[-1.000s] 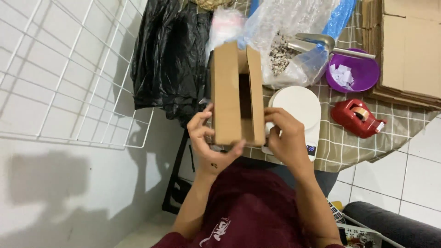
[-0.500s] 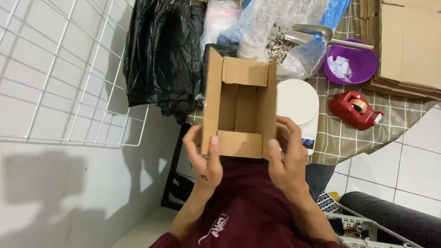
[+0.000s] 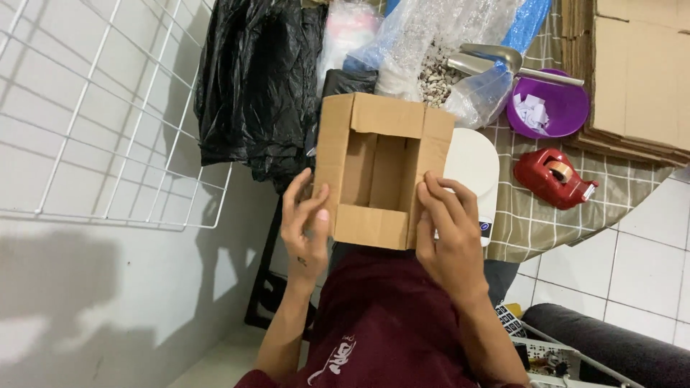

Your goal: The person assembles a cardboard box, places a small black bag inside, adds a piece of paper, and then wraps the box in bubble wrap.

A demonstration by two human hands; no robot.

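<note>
the small brown corrugated cardboard box (image 3: 383, 171) is held up in front of the person's chest, above the near edge of the table (image 3: 535, 215), with its open side turned toward the camera so the folded inner flaps and the hollow inside show. the left hand (image 3: 307, 226) grips the box's left wall near the lower corner, its fingers (image 3: 298, 194) curled round the outer side and the thumb pressed on the front edge. the right hand (image 3: 447, 237) grips the right wall in the same way, fingers (image 3: 449, 197) closed against the outer side flap. both hands are touching the cardboard, and the box rests on nothing else.

just behind the box's right side lies a flat white oval kitchen scale (image 3: 474, 169) on the table, which is covered with a beige checked cloth. further right sits a red tape dispenser (image 3: 552, 178), and beyond it a round purple plastic bowl (image 3: 557, 108) holding small white scraps. a clear plastic bag of small pale pebbles (image 3: 438, 61) with a metal scoop (image 3: 496, 57) lies behind the box's top edge. a crumpled black plastic bag (image 3: 255, 86) hangs to the left, beside a white wire grid panel (image 3: 100, 115) against the wall. a stack of flat brown cardboard sheets (image 3: 636, 72) lies at the far right corner.
</note>
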